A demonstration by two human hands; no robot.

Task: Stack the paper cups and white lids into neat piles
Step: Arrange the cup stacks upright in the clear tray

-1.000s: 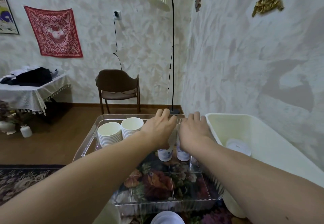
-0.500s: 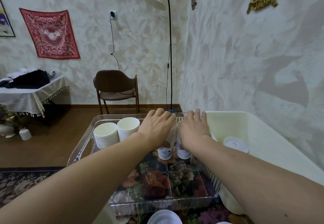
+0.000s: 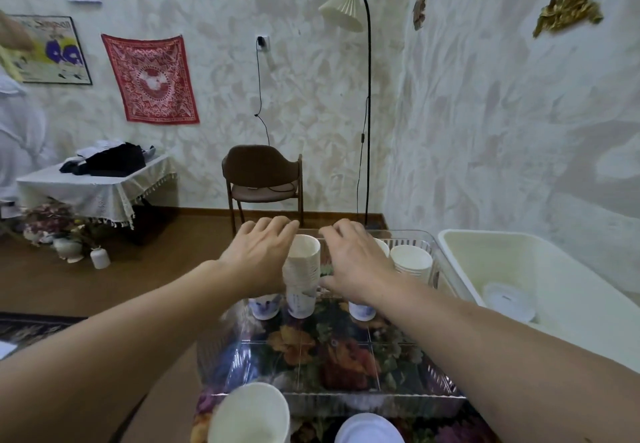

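**Fingers spread over the cup stacks in the clear tray**

Fingers (image 3: 273, 226) of the left hand (image 3: 258, 257) lie straight and slightly apart, draped over a stack whose bottom cup (image 3: 265, 307) shows below the wrist; whether they grip it I cannot tell. Just right of it, at frame centre, a tall stack of paper cups (image 3: 301, 269) stands free between both hands, probably being steadied from either side so it stays straight. The right hand (image 3: 353, 262) also rests with fingers loosely apart on another stack (image 3: 362, 312); its hold is hidden too. Further right a short stack (image 3: 412, 262) stands in the clear tray (image 3: 446, 390), grouped so piles stay upright. In the cream tub (image 3: 519, 252) at right lies a white lid (image 3: 509, 300), not yet piled. At the lower edge, another cup (image 3: 249, 415) and lid (image 3: 369, 430) wait, blurred.
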